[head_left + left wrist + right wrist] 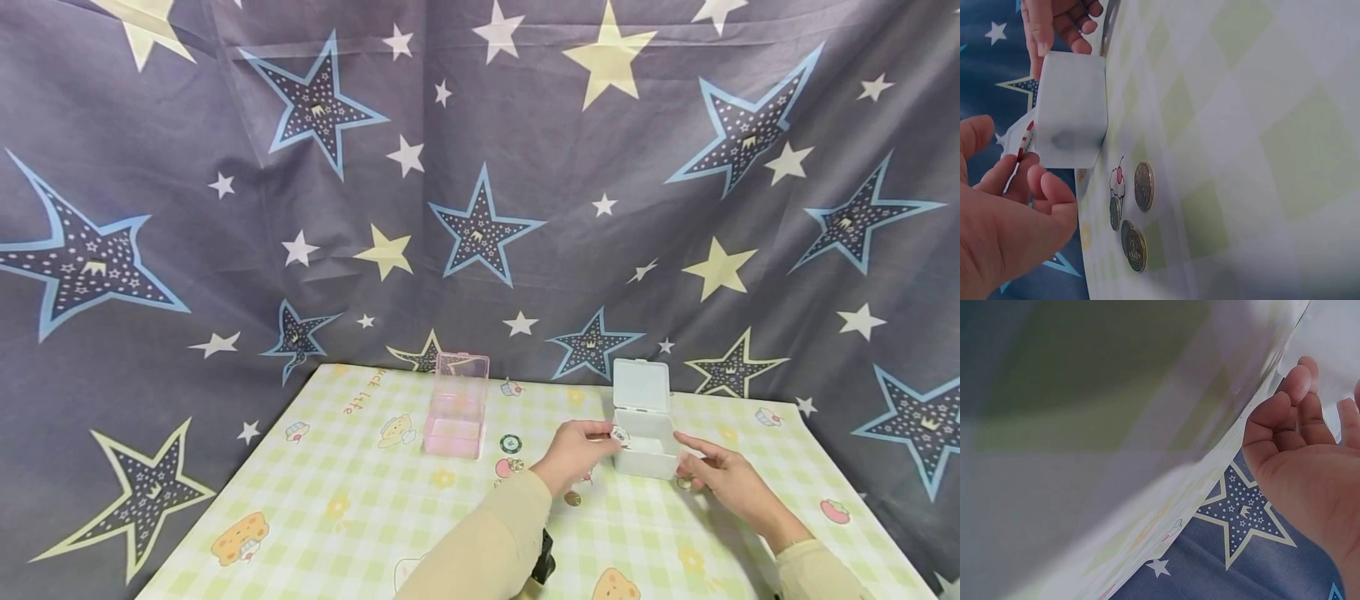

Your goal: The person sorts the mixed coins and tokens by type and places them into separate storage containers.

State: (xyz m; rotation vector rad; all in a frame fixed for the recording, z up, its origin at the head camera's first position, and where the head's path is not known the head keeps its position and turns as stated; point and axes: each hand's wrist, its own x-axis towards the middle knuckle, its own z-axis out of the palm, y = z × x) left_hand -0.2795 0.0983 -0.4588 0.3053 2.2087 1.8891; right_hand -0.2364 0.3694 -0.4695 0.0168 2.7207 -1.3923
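My left hand (577,450) pinches a white poker chip (620,435) by its edge at the left rim of an open white plastic box (647,463). In the left wrist view, red marks show along the edge of the chip (1026,140). My right hand (727,483) is at the box's right side, one finger extended to the rim and the others loosely bent. From the right wrist, the right hand's fingers (1313,419) look relaxed beside the white wall. A coin (684,482) lies below that hand, partly hidden.
A pink clear box (454,437) stands with its lid raised, left of the white one. Between them lie a green poker chip (511,443) and several coins (573,498) on the checked tablecloth (337,467). A star-patterned curtain (480,225) hangs behind the table.
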